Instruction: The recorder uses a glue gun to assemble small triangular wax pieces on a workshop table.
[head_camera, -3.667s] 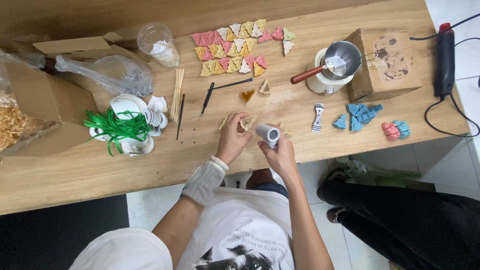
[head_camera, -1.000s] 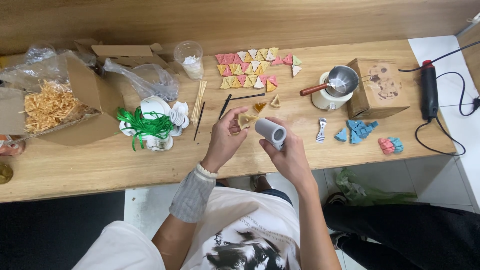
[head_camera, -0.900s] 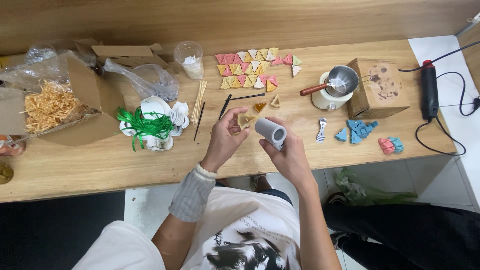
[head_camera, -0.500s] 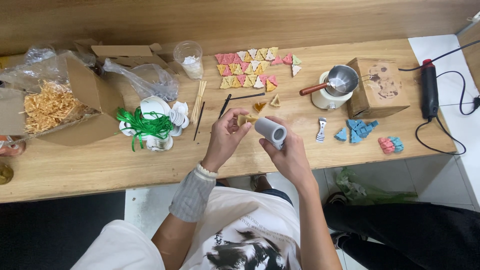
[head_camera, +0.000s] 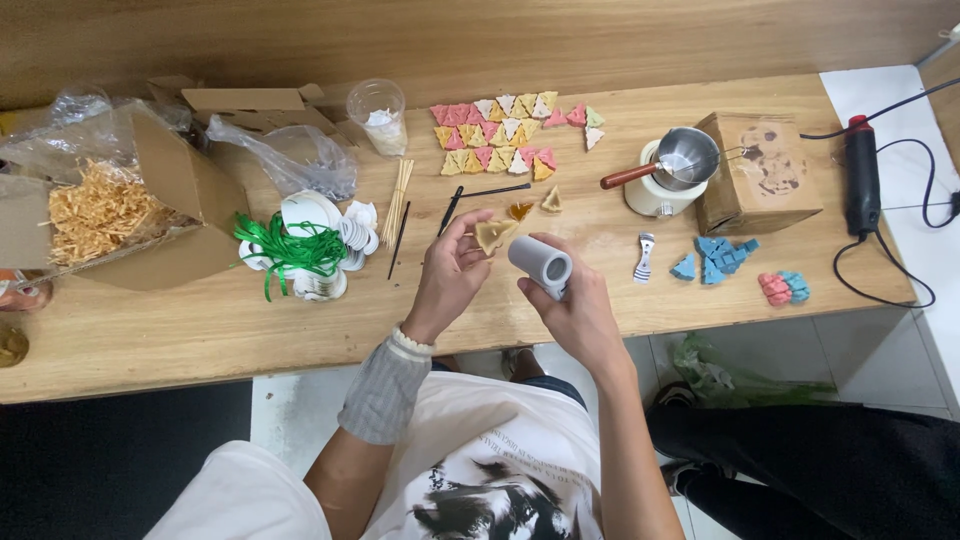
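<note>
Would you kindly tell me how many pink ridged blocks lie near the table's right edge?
2: two pink ridged blocks lie stacked together beside a blue ridged block, right of the blue triangular pieces. More could be hidden beneath.

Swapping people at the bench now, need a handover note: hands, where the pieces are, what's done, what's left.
Left hand: pinches one tan triangle piece just above the table.
Right hand: grips a grey cylinder, its open end toward the camera, close beside the piece.
Done, as it looks: rows of pink, orange and cream triangles laid out at the back; blue pieces and a pink-and-blue pair sit right.
Left: two loose triangles lie by the hands; whether they are finished, I cannot tell.
Nearby: small pot on a white base, sticks, green ribbon.
</note>
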